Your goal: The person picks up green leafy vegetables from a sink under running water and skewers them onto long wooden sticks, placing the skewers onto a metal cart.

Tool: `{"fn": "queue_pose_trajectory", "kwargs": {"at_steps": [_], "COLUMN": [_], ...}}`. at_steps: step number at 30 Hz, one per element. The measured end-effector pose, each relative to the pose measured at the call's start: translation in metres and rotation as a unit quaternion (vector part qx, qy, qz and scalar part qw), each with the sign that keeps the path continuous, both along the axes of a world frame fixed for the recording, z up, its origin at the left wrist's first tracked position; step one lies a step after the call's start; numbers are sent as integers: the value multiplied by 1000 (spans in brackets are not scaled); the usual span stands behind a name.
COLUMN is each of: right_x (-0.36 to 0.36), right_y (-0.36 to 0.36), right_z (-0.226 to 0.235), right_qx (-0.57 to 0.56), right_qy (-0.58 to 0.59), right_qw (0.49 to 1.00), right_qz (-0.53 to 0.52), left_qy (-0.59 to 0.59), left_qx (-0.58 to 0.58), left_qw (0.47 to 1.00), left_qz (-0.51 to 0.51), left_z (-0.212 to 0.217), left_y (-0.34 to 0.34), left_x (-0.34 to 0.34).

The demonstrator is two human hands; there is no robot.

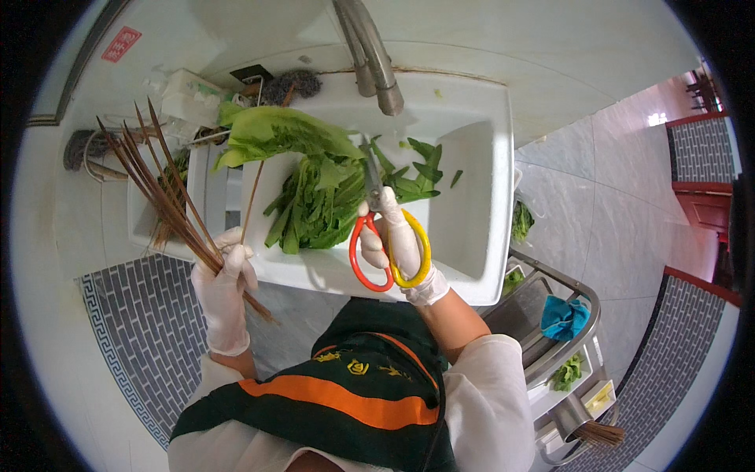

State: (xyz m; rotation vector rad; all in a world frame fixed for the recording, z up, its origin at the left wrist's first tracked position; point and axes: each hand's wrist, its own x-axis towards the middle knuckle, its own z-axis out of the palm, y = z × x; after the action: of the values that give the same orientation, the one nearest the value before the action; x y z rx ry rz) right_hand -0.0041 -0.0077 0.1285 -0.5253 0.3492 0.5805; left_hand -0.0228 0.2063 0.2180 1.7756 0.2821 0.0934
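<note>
Two gloved hands [224, 287], one scissors [387, 244], skewer bundle [165, 193]

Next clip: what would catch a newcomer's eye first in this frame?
Most striking are the scissors with one red and one yellow handle loop, held in the gloved right hand over a heap of green leaves in the white sink at centre. To the left, the gloved left hand grips a fan of thin wooden skewers pointing up and away. The dark apron with an orange stripe fills the bottom edge.
</note>
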Motion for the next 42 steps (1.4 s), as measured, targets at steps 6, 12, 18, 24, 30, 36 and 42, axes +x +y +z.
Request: {"fn": "queue_pose_trajectory", "kwargs": {"at_steps": [6,12,18,24,30,36,42], "right_x": [-33,-34,-4,9,7,17,8], "right_y": [1,3,-2,-3,-5,-9,-13], "right_z": [-28,-19,-6,3,0,-1,-7], "right_qx": [-18,104,251,249,317,195,-49], "right_qy": [-41,-133,-104,-88,-110,-124,-70], "right_qw": [999,985,960,963,939,971,996], "right_qz": [2,38,64,56,77,62,15], "left_qy": [2,15,32,36,24,38,34], "left_qx": [-34,-63,-69,-79,-106,-133,-105], "left_qw": [999,998,997,995,993,988,993], "left_qz": [-6,-17,-29,-45,-46,-67,-30], "left_z": [1,3,6,12,12,11,12], "left_y": [4,7,7,6,9,13,9], "left_x": [0,-3,-8,-12,-14,-14,-10]}}
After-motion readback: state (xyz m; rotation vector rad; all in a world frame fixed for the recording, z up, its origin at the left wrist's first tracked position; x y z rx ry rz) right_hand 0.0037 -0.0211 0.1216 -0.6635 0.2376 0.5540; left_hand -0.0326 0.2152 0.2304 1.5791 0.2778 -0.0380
